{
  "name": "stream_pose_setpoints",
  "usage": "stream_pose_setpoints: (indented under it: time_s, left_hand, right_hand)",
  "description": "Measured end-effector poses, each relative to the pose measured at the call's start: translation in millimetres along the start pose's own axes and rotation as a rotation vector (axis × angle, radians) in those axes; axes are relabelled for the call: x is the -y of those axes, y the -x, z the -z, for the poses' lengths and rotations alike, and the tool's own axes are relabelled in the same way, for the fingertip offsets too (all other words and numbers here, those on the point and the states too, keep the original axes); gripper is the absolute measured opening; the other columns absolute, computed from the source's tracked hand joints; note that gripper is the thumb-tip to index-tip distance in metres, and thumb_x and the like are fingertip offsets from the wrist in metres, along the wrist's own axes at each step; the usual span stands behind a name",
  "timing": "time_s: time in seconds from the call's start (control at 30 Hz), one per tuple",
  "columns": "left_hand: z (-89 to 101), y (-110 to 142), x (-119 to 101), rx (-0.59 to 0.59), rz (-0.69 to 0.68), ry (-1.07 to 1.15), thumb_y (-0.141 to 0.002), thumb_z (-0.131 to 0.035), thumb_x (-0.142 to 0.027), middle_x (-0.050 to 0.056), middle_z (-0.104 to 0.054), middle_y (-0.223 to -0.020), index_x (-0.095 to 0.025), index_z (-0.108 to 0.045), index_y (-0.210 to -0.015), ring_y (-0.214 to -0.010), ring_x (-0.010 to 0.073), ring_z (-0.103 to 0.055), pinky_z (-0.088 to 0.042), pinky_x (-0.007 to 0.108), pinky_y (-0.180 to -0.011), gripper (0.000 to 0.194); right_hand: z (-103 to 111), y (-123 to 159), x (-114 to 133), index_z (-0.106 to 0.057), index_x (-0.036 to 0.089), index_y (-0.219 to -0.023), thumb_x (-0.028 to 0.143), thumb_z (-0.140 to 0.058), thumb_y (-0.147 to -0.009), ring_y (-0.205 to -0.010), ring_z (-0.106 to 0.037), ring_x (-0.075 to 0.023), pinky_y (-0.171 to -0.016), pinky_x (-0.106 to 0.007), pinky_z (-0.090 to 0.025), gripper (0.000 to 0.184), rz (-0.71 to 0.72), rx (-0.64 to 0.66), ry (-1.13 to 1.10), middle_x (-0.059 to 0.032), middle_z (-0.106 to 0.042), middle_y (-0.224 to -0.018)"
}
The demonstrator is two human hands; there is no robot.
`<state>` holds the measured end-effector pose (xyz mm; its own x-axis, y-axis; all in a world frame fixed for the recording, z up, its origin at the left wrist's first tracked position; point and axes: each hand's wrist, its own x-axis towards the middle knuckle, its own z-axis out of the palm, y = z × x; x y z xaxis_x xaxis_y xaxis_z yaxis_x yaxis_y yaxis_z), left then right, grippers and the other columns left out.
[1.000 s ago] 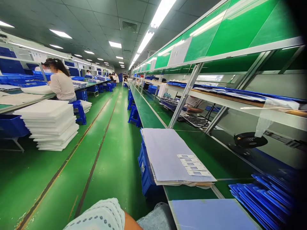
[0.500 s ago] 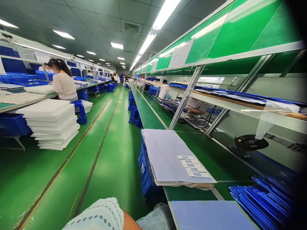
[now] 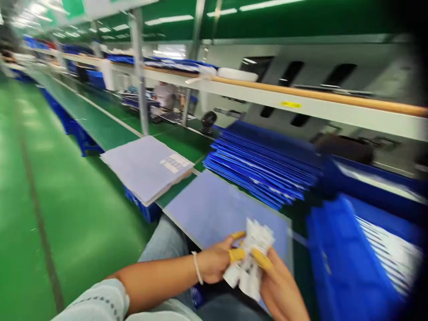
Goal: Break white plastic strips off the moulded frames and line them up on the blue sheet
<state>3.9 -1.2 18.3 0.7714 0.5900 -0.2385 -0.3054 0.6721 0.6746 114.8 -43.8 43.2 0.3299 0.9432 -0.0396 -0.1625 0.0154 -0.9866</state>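
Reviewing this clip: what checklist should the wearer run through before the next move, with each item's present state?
1. Left hand and right hand both on the white strips: ok.
2. Yellow finger covers worn on both hands: ok, though not on every finger.
3. Strips squared into an even bundle: not ok, the ends fan out.
4. Strip markings readable: cannot tell, blurred.
5. Lavender board close to the hands: ok.
6. Blue stack evenly aligned: not ok, edges staggered.

Folder stack point(image 3: 261, 160) behind near board point(image 3: 220, 209); far board point(image 3: 147, 167) to its left.
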Motion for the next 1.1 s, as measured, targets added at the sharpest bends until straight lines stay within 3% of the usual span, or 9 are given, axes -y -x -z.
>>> stream_pose_setpoints:
  time_s: [0.03, 0.17, 0.27, 0.43, 0.53, 0.63, 0.73, 0.83, 1.1]
  left_hand:
    - [-4.0, 3, -5, -0.002, -0.017, 0.033, -0.055, -0.085, -0.049, 0.01, -0.056, -0.117, -0.021, -0.04, -0.135, -0.085, 0.0117, -0.059, -0.048, 0.023, -0.077, 0.096]
    - [-12.2, 17, -19, -0.092, 0.123, -0.06, -0.058, -0.084, -0.048, 0.007, -0.058, -0.105, -0.022, -0.043, -0.128, -0.071, 0.0146, -0.061, -0.053, 0.029, -0.059, 0.085]
    - [-13.2, 20, -20, -0.098, 0.18, -0.049, -0.058, -0.085, -0.045, 0.005, -0.059, -0.09, -0.016, -0.052, -0.113, -0.067, 0.0139, -0.06, -0.054, 0.028, -0.057, 0.071]
    - [-15.1, 18, -27, -0.115, 0.165, -0.017, -0.061, -0.084, -0.036, 0.005, -0.061, -0.086, -0.015, -0.055, -0.107, -0.07, 0.0153, -0.061, -0.054, 0.028, -0.059, 0.059]
    - [-18.2, 20, -34, -0.142, 0.148, -0.081, -0.063, -0.083, -0.035, 0.005, -0.062, -0.084, -0.014, -0.056, -0.102, -0.071, 0.0161, -0.062, -0.055, 0.029, -0.062, 0.052]
    - [-22.0, 22, -38, -0.096, 0.162, -0.17, -0.065, -0.081, -0.037, 0.004, -0.062, -0.078, -0.012, -0.056, -0.098, -0.064, 0.0136, -0.06, -0.054, 0.028, -0.06, 0.049]
    - [-25.8, 24, -38, -0.065, 0.163, -0.231, -0.068, -0.079, -0.036, 0.005, -0.062, -0.081, -0.012, -0.056, -0.106, -0.065, 0.0126, -0.06, -0.054, 0.026, -0.059, 0.051]
    - [-30.1, 27, -41, -0.081, 0.175, -0.245, -0.068, -0.08, -0.034, 0.007, -0.063, -0.091, -0.013, -0.054, -0.112, -0.071, 0.0141, -0.062, -0.056, 0.027, -0.062, 0.055]
    - [-37.6, 33, -57, -0.061, 0.273, -0.133, -0.07, -0.078, -0.04, 0.012, -0.065, -0.093, -0.012, -0.056, -0.108, -0.081, 0.0213, -0.066, -0.057, 0.03, -0.063, 0.052]
  right_hand:
    - [4, 6, -1, -0.058, 0.021, -0.11, 0.05, -0.068, -0.079, -0.089, -0.063, -0.0251, -0.069, -0.038, -0.055, 0.044, -0.044, -0.016, 0.0, -0.0101, -0.063, -0.104]
    - [1, 9, -4, -0.041, 0.021, -0.133, 0.045, -0.063, -0.08, -0.071, -0.061, -0.0192, -0.054, -0.03, -0.05, 0.062, -0.183, 0.048, 0.05, -0.0101, -0.062, -0.112]
    - [0, 9, -6, -0.036, 0.02, -0.14, 0.038, -0.057, -0.082, -0.075, -0.06, -0.0184, -0.06, -0.03, -0.051, 0.064, -0.148, 0.033, 0.167, -0.0099, -0.061, -0.114]
    - [12, 17, -9, -0.055, 0.02, -0.127, 0.035, -0.052, -0.086, -0.093, -0.058, -0.0208, -0.074, -0.033, -0.05, 0.044, 0.058, -0.063, 0.329, -0.009, -0.059, -0.114]
    - [17, 24, -3, -0.065, 0.021, -0.108, 0.038, -0.058, -0.085, -0.088, -0.057, -0.0192, -0.078, -0.033, -0.048, 0.03, 0.14, -0.151, 0.377, -0.0064, -0.061, -0.102]
    - [16, 28, 7, -0.064, 0.019, -0.085, 0.039, -0.061, -0.083, -0.067, -0.055, -0.0152, -0.065, -0.028, -0.047, 0.021, 0.105, -0.147, 0.372, -0.0021, -0.061, -0.076]
    - [15, 28, 14, -0.059, 0.017, -0.074, 0.039, -0.063, -0.08, -0.055, -0.048, -0.0124, -0.054, -0.025, -0.042, 0.023, 0.054, -0.159, 0.41, 0.0004, -0.055, -0.064]
    - [18, 25, 14, -0.058, 0.017, -0.072, 0.038, -0.063, -0.078, -0.055, -0.048, -0.0123, -0.052, -0.024, -0.041, 0.023, 0.021, -0.168, 0.423, 0.0002, -0.055, -0.063]
    - [22, 23, 11, -0.064, 0.017, -0.077, 0.031, -0.07, -0.077, -0.063, -0.055, -0.0118, -0.058, -0.021, -0.047, 0.015, 0.054, -0.112, 0.092, -0.0015, -0.061, -0.07]
